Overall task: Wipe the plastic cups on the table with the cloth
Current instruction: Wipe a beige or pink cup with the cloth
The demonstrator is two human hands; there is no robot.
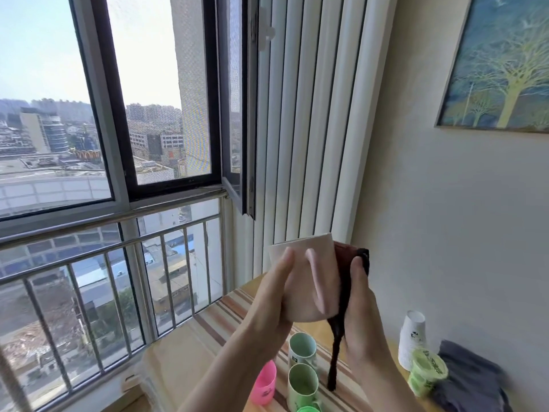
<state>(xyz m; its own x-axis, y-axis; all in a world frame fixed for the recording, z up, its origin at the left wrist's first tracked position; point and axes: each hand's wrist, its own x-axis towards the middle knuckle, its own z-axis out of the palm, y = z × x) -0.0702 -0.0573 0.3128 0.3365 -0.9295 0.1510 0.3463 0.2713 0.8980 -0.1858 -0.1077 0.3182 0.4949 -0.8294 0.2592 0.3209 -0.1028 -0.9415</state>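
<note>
I hold a pale pink plastic cup (309, 263) raised above the table, upside down with its base up and its handle facing me. My left hand (273, 295) grips its left side. My right hand (361, 307) presses a dark maroon cloth (346, 257) against the cup's right side, and a tail of the cloth hangs down toward the table. Below on the table stand two green cups (303, 349) (303, 385) and a bright pink cup (264, 385). The rim of another green cup (307, 409) shows at the bottom edge.
The wooden table (178, 364) carries a striped runner (214, 322). At the right stand a stack of white paper cups (411, 337), a green lidded tub (427, 373) and a grey folded cloth (472, 379). A window with a metal railing (118, 263) is at the left, a wall at the right.
</note>
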